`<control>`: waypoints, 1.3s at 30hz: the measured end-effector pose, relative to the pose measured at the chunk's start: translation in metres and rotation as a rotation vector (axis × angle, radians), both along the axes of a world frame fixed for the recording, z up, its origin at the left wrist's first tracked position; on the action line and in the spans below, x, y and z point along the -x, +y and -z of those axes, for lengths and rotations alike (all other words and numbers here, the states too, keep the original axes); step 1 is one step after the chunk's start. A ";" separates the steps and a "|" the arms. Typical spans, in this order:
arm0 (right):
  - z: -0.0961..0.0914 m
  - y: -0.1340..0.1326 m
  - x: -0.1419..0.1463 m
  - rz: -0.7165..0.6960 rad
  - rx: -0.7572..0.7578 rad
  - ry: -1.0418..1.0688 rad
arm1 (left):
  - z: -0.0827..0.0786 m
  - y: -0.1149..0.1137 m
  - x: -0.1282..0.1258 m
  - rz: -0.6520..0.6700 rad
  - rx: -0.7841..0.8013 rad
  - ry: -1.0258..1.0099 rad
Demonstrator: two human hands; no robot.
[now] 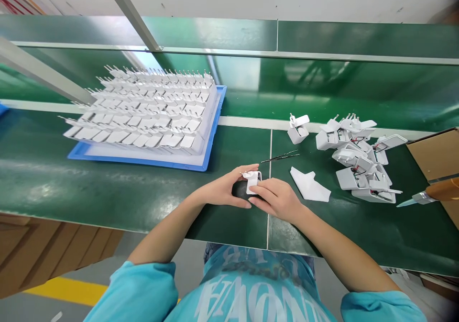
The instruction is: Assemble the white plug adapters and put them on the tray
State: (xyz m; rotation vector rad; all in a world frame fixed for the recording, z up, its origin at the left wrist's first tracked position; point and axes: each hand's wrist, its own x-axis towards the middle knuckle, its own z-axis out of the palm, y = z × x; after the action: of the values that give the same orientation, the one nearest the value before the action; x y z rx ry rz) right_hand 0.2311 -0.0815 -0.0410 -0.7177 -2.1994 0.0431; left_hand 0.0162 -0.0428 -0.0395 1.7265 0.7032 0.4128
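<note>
A white plug adapter (252, 180) with its lid part swung open is between my two hands over the green bench. My left hand (225, 186) curves around its left side, fingers behind it and thumb toward the front. The fingertips of my right hand (278, 196) close on its right side and lower edge. A dark rounded patch (239, 189) shows under the adapter, inside the left hand's curve; what it is I cannot make out. Just beyond the right hand lie thin black tweezers (281, 157) and a folded white piece of paper or cloth (310, 185).
On the left, a blue tray (143, 162) carries many white adapters in rows. To the right sit a single adapter (298, 128) and a pile of opened adapters (362, 154) showing wires. A glue dispenser nozzle (418, 199) and a cardboard box (437, 154) border the right side.
</note>
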 end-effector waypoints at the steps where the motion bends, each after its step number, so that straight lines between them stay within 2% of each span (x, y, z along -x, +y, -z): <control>1: 0.000 0.001 -0.001 -0.017 -0.002 0.013 | -0.002 0.001 0.002 0.033 0.036 -0.025; 3: 0.000 0.003 -0.004 -0.043 0.053 0.060 | -0.005 0.002 0.003 0.019 0.065 -0.056; 6: 0.000 0.009 -0.013 -0.050 0.256 0.125 | -0.003 -0.001 -0.005 -0.111 0.027 -0.029; 11: 0.006 0.023 -0.027 -0.047 0.578 0.009 | 0.003 -0.007 -0.017 -0.238 -0.038 0.009; 13: 0.009 0.025 -0.028 -0.092 0.642 -0.041 | 0.005 -0.007 -0.017 -0.269 -0.051 0.022; 16: 0.015 0.025 -0.023 -0.109 0.623 -0.077 | 0.006 -0.007 -0.017 -0.348 -0.075 0.032; 22: 0.024 0.019 -0.010 0.050 0.484 0.000 | -0.001 -0.006 -0.023 -0.461 -0.108 0.065; 27: 0.020 0.016 -0.010 0.195 0.342 0.062 | -0.006 -0.010 -0.038 -0.471 -0.042 0.067; 31: 0.015 0.017 -0.015 0.260 0.276 0.139 | -0.007 -0.004 -0.046 -0.500 -0.006 -0.043; 35: 0.010 0.019 -0.019 0.286 0.259 0.220 | -0.014 0.011 -0.041 -0.498 -0.019 -0.130; 39: 0.008 0.020 -0.021 0.301 0.289 0.276 | -0.019 0.016 -0.042 -0.422 -0.104 -0.036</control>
State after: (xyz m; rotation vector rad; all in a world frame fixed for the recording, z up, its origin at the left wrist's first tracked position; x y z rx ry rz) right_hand 0.2521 -0.0613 -0.0488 -1.1264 -1.8219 0.2939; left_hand 0.0586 -0.0264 -0.0208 1.6585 1.0385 0.7798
